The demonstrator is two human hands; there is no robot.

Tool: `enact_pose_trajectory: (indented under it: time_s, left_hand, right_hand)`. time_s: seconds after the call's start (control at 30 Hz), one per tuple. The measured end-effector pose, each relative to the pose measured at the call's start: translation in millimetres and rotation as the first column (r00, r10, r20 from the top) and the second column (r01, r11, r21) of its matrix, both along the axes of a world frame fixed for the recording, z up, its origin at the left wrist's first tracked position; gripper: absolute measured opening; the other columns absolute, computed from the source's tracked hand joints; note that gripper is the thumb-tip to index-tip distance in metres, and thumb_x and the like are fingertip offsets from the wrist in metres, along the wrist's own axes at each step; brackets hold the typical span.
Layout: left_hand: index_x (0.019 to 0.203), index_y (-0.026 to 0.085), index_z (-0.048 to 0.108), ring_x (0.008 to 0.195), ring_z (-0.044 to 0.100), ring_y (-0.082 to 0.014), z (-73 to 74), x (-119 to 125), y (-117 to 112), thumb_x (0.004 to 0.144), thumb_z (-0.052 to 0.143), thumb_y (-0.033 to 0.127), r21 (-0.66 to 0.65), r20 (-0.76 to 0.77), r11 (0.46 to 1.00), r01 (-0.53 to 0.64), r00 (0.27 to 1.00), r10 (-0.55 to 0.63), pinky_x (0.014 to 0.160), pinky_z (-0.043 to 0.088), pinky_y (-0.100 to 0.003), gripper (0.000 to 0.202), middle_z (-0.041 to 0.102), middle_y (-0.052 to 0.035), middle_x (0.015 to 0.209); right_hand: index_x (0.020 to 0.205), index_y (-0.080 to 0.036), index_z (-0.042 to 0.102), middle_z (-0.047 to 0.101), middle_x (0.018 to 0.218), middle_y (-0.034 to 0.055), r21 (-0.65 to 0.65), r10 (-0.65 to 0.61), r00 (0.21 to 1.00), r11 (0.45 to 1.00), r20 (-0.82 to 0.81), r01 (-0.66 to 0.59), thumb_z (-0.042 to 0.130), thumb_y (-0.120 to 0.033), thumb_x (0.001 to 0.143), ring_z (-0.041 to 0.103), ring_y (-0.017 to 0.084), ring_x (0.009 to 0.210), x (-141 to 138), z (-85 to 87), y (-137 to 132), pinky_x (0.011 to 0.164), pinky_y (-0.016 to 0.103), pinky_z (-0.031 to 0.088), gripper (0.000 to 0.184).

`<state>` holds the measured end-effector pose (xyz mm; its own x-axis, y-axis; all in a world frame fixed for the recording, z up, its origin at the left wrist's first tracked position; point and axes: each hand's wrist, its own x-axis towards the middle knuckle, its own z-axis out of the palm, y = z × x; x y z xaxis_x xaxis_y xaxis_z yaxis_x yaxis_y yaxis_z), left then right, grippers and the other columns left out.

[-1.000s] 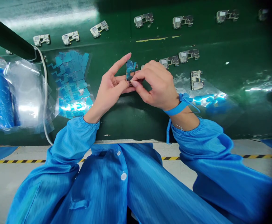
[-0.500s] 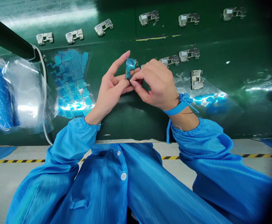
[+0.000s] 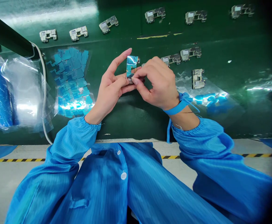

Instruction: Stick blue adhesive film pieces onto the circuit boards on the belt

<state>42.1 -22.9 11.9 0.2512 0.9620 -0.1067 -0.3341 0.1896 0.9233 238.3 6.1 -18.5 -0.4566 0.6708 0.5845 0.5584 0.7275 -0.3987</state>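
My left hand (image 3: 112, 84) holds a small circuit board (image 3: 139, 59) faced with a cut piece of blue film (image 3: 132, 60). Its thumb is at the board's lower end, other fingers lie beneath, and the index finger stretches up past the far end. My right hand (image 3: 156, 81) has thumb and index finger pinched at the lower corner of the film; the fingertips cover what lies between them. A blue wrist strap (image 3: 176, 108) circles the right wrist. Just beyond that hand lie two more circuit boards (image 3: 190, 54), and another board (image 3: 198, 79) is to its right.
Several circuit boards (image 3: 78, 33) line the far strip of the green table (image 3: 131, 124). A sheet of blue film pieces (image 3: 72, 77) lies left of my hands. Beyond a white cable (image 3: 43, 93) are plastic bags (image 3: 27, 93). Clear plastic (image 3: 217, 101) with blue pieces lies right.
The far row of circuit boards has shifted right. My hands and the held board have moved very slightly; the right fingers stay pinched at its lower end.
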Motion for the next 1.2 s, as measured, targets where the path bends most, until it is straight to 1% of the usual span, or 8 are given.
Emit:
enact_pose_trajectory:
  time_s: [0.17, 0.3, 0.47, 0.6, 0.73, 0.87, 1.03, 1.2]
  left_hand:
    - [0.17, 0.032, 0.048, 0.118, 0.084, -0.021, 7.5, -2.7, -1.4, 0.094, 0.073, 0.027, -0.031, 0.008, 0.999, 0.011, 1.0, -0.011, 0.121, 0.063, -0.044, 0.08, 0.083, 0.0037, 0.097]
    - [0.17, 0.032, 0.048, 0.12, 0.083, -0.022, 11.6, -3.5, -0.7, 0.093, 0.071, 0.025, -0.038, -0.002, 0.999, 0.017, 1.0, -0.017, 0.119, 0.064, -0.044, 0.08, 0.084, 0.0023, 0.101]
    - [0.166, 0.035, 0.051, 0.115, 0.083, -0.0214, 0.1, -2.0, 2.6, 0.09, 0.077, 0.03, 0.022, -0.018, 1.0, -0.002, 1.0, 0.002, 0.114, 0.067, -0.041, 0.081, 0.084, 0.0021, 0.1]
    - [0.168, 0.035, 0.049, 0.115, 0.083, -0.0214, -8.0, -0.5, 3.9, 0.092, 0.079, 0.038, 0.049, -0.062, 0.999, -0.018, 0.998, 0.021, 0.113, 0.068, -0.042, 0.082, 0.083, 0.0027, 0.096]
    - [0.171, 0.038, 0.046, 0.121, 0.082, -0.0235, -6.8, -0.4, 3.8, 0.095, 0.079, 0.045, 0.066, -0.084, 0.998, -0.013, 0.996, 0.019, 0.112, 0.068, -0.042, 0.084, 0.084, 0.0002, 0.102]
    - [0.172, 0.042, 0.044, 0.128, 0.08, -0.0254, -4.3, -0.3, 3.7, 0.095, 0.077, 0.045, 0.055, -0.104, 0.998, -0.019, 0.994, 0.025, 0.111, 0.069, -0.042, 0.083, 0.085, -0.001, 0.109]
    - [0.173, 0.04, 0.041, 0.121, 0.083, -0.0238, -7.8, -0.4, 4.4, 0.096, 0.078, 0.044, 0.077, -0.08, 0.996, -0.041, 0.996, 0.047, 0.11, 0.068, -0.04, 0.086, 0.087, -0.001, 0.116]
    - [0.173, 0.041, 0.041, 0.127, 0.081, -0.0231, -8.7, 1.2, 3.8, 0.096, 0.077, 0.04, 0.046, -0.111, 0.996, -0.077, 0.99, 0.081, 0.107, 0.069, -0.037, 0.085, 0.087, -0.0006, 0.116]
  right_hand:
    - [0.104, -0.026, 0.066, 0.068, 0.095, 0.005, -0.065, -0.005, 0.993, 0.998, -0.114, -0.002, 0.048, -0.047, 0.119, 0.066, 0.024, 0.089, -1.6, 2.4, -1.2, 0.085, 0.048, 0.061, 0.031]
    - [0.102, -0.026, 0.066, 0.069, 0.097, 0.0046, -0.102, 0.006, 0.985, 0.994, -0.172, -0.024, 0.05, -0.05, 0.119, 0.068, 0.024, 0.091, -0.1, 3.0, -0.8, 0.089, 0.049, 0.062, 0.034]
    - [0.105, -0.027, 0.068, 0.07, 0.098, 0.0063, -0.118, 0.007, 0.991, 0.993, -0.133, -0.023, 0.048, -0.049, 0.118, 0.07, 0.027, 0.096, 1.2, -1.0, 0.9, 0.092, 0.053, 0.063, 0.033]
    - [0.107, -0.027, 0.068, 0.07, 0.1, 0.008, -0.146, -0.008, 0.995, 0.989, -0.095, -0.006, 0.046, -0.051, 0.118, 0.071, 0.029, 0.101, 0.3, -1.9, -0.3, 0.094, 0.055, 0.063, 0.035]
    - [0.105, -0.026, 0.067, 0.068, 0.097, 0.0072, -0.139, -0.057, 0.991, 0.989, -0.12, 0.04, 0.042, -0.056, 0.119, 0.071, 0.027, 0.097, -2.2, -0.3, -3.5, 0.093, 0.054, 0.064, 0.041]
    - [0.109, -0.027, 0.068, 0.069, 0.1, 0.0071, -0.119, -0.059, 0.984, 0.992, -0.17, 0.039, 0.042, -0.052, 0.119, 0.072, 0.028, 0.1, -2.2, 1.2, -4.7, 0.095, 0.055, 0.063, 0.037]
    - [0.12, -0.027, 0.072, 0.075, 0.113, 0.0093, -0.095, -0.005, 0.996, 0.995, -0.094, -0.004, 0.058, -0.048, 0.113, 0.071, 0.031, 0.108, 0.0, 2.9, -3.6, 0.098, 0.056, 0.062, 0.026]
    - [0.12, -0.027, 0.075, 0.079, 0.117, 0.0098, -0.073, -0.031, 0.999, 0.997, -0.033, 0.028, 0.057, -0.045, 0.114, 0.072, 0.032, 0.109, -0.7, -0.4, -3.8, 0.098, 0.057, 0.06, 0.026]
